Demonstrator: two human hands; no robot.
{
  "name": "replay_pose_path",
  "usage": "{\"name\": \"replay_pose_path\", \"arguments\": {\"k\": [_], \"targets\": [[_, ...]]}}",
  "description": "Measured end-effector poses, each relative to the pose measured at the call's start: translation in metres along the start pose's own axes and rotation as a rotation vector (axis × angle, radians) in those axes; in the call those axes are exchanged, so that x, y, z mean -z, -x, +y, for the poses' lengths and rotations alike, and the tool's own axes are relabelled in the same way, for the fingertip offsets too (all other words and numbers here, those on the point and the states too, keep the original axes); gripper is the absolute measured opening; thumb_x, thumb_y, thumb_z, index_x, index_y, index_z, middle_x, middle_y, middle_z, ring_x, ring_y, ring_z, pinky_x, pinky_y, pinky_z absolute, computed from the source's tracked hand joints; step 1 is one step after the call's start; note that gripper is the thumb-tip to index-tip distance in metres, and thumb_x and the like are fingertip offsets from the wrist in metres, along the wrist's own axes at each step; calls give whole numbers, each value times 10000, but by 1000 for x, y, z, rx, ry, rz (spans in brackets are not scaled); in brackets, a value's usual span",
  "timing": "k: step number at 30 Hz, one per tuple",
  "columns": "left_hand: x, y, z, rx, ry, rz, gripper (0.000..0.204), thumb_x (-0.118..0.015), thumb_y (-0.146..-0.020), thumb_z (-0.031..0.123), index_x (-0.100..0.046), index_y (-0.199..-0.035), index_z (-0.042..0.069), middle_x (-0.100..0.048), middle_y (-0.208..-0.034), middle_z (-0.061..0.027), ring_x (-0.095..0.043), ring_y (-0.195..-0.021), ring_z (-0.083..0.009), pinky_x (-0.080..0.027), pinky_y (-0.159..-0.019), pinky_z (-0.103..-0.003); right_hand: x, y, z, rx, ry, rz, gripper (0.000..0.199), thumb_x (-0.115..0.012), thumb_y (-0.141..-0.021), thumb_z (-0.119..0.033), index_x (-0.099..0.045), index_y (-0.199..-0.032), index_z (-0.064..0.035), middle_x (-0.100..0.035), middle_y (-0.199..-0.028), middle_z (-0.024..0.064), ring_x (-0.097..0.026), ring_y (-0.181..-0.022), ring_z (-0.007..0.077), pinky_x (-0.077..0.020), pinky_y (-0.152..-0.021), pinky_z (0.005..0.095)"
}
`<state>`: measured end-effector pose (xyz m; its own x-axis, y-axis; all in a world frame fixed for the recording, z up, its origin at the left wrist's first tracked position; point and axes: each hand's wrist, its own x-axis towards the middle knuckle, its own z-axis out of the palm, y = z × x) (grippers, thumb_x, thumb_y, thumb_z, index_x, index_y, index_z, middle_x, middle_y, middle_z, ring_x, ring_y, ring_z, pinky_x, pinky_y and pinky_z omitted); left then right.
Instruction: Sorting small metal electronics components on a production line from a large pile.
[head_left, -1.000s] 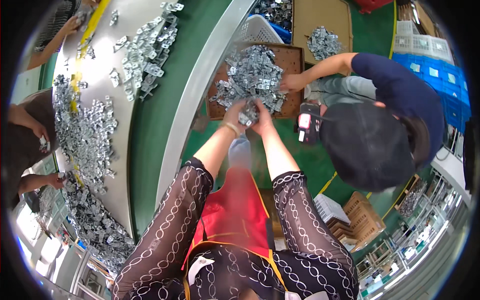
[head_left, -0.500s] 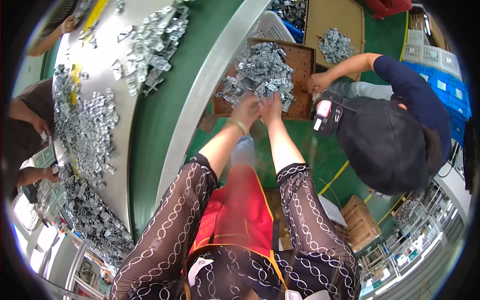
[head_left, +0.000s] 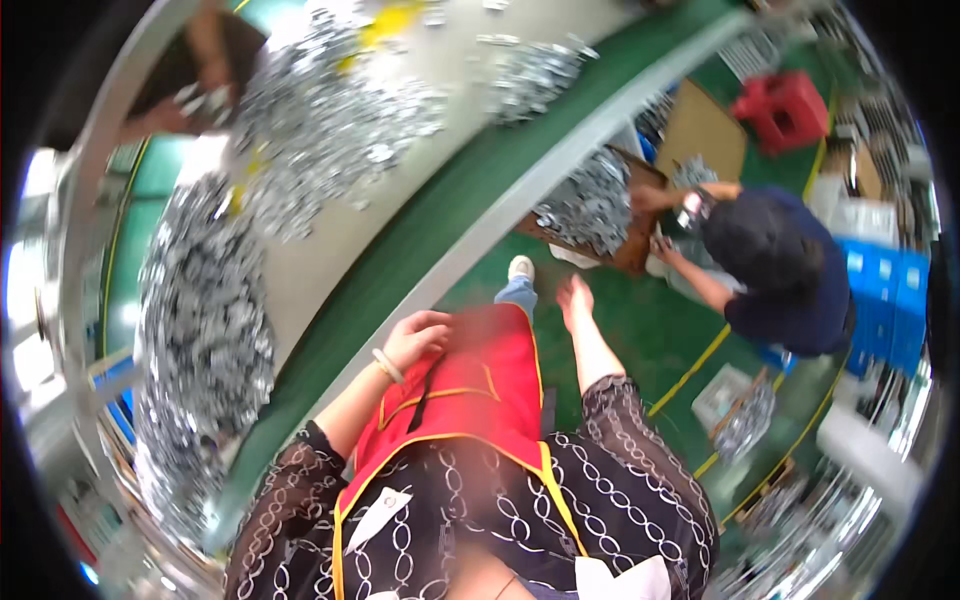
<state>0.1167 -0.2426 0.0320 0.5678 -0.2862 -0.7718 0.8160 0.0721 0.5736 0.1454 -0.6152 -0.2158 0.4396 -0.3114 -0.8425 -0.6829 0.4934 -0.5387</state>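
My left hand (head_left: 416, 340), with a pale bangle at the wrist, hangs in front of my red apron (head_left: 470, 370). Its fingers are loosely bent and apart, and nothing shows in them. Out over the green floor, my right hand (head_left: 575, 303) is open and holds nothing. Ahead of it stands a brown box (head_left: 638, 250) heaped with small silvery metal parts (head_left: 595, 205); neither hand touches it. A co-worker in a black cap (head_left: 765, 245) bends at the box's right side, one hand by its rim.
A metal-edged table (head_left: 500, 205) with a green strip runs diagonally on my left, bearing large piles of metal parts (head_left: 205, 330). Another person's arm (head_left: 205, 55) reaches in at the far left. A red stool (head_left: 785, 112) and blue crates (head_left: 885, 290) stand right.
Both my hands have left the parts in the box and drawn back toward me, moving apart. My view has turned and shifted away, so the box and co-worker look farther off.
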Motion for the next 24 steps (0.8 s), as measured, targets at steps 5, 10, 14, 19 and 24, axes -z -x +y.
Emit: {"name": "replay_pose_path", "arguments": {"k": [5,10,14,19,24], "targets": [[102,80,-43,-408,-391,512,235,-623,-840,110,-666,-1048,10,-678,-901,-82,-642,-769,-154,-523,-704,-274,8,85,82,-18,246,-81,380,-679,-900,-288,-564,-1177,-53,-642,-982,81,-658,-757,213,-507,-598,308],[162,136,-91,-488,-537,950,190,-642,-794,100,-686,-969,42,-659,-885,-118,-664,-817,-234,-540,-746,-334,26,93,133,417,494,-157,274,-672,-907,-180,-620,-1121,-16,-642,-856,55,-605,-765,135,-499,-656,265],[184,156,-123,-461,-485,1166,239,-656,-774,123,-670,-1005,64,-646,-978,-135,-623,-900,-297,-510,-815,-395,-87,228,49,706,669,-338,141,-603,-947,-135,-619,-1018,-15,-596,-788,-20,-509,-627,39,-416,-536,199],[212,134,-91,-637,-672,1379,318,-659,-772,115,-643,-1085,64,-603,-1129,-144,-563,-1049,-337,-463,-917,-430,-263,335,2,1048,781,-675,144,-578,-952,-114,-614,-1043,-8,-592,-831,-12,-543,-691,61,-450,-608,212],[211,116,-24,-696,-773,1415,330,-685,-721,143,-662,-1042,73,-603,-978,-143,-563,-942,-332,-476,-811,-422,-398,309,13,698,478,-907,239,-513,-987,-235,-601,-1121,-57,-629,-978,37,-594,-838,155,-483,-767,312]]}}
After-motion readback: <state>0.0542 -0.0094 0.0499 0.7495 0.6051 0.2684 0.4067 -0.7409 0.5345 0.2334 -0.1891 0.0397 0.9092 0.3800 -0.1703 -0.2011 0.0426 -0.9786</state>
